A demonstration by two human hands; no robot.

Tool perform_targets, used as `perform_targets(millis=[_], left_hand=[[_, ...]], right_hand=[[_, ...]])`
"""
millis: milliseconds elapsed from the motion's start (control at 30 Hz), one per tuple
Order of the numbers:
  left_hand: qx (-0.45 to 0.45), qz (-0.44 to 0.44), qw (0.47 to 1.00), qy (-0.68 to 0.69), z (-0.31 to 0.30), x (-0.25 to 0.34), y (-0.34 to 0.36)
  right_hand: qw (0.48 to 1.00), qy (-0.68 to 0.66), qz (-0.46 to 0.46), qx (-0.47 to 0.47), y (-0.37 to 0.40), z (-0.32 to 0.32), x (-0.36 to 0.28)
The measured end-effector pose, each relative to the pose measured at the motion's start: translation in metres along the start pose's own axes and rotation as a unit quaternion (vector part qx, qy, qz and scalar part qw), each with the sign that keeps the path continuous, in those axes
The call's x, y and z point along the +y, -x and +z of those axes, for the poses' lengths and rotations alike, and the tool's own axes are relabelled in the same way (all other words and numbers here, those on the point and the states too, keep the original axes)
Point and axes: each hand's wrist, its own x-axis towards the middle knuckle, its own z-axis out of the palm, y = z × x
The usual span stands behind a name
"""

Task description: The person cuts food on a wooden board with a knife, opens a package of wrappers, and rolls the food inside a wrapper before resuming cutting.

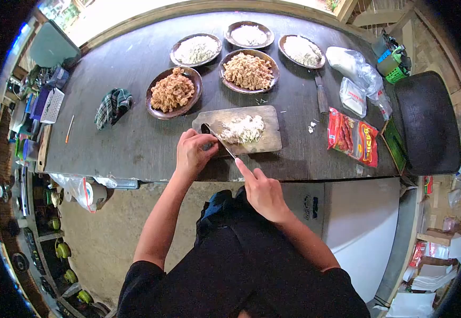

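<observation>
My right hand (265, 195) grips a knife (226, 147), index finger stretched along its top. Its thin metal blade slants up and left across the cutting board (274, 139) to a dark end. Beside the blade, at the board's near left corner, my left hand (192, 153) is closed with thumb and fingers together; I cannot tell what is between them. Finely shredded white and pale green pieces (245, 129) are heaped on the wooden board, right of the blade.
Brown plates hold fried brown pieces (173, 91), chopped light-brown pieces (248, 70) and white shreds (197, 49). A wooden-handled tool (321, 95), a red packet (352, 138) and plastic bags (355, 69) lie right. Left is a checked cloth (113, 107). A dark chair (426, 122) stands at right.
</observation>
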Motion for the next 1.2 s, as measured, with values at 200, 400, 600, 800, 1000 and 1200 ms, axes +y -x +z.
perform_targets(millis=[200, 400, 600, 800, 1000, 1200], left_hand=[[-0.01, 0.007, 1.0, -0.009, -0.003, 0.001, 0.001], [-0.019, 0.008, 1.0, 0.019, -0.003, -0.002, 0.001], [-0.027, -0.004, 0.999, 0.038, -0.004, -0.005, 0.0], [-0.031, -0.002, 0.999, 0.02, -0.007, -0.001, -0.002], [-0.02, -0.006, 0.998, 0.052, -0.005, 0.001, 0.0], [-0.025, -0.013, 0.999, 0.034, -0.004, -0.004, 0.0]], right_hand=[[1.0, 0.015, 0.013, 0.008, -0.006, 0.004, 0.001], [0.999, -0.036, -0.011, 0.027, -0.005, -0.012, 0.008], [0.998, -0.044, -0.039, -0.001, -0.015, -0.01, 0.018], [1.0, 0.008, -0.013, -0.011, -0.014, -0.006, 0.011], [0.999, -0.043, 0.002, 0.016, 0.001, -0.011, 0.013], [0.999, -0.048, 0.009, -0.001, 0.003, -0.008, 0.002]])
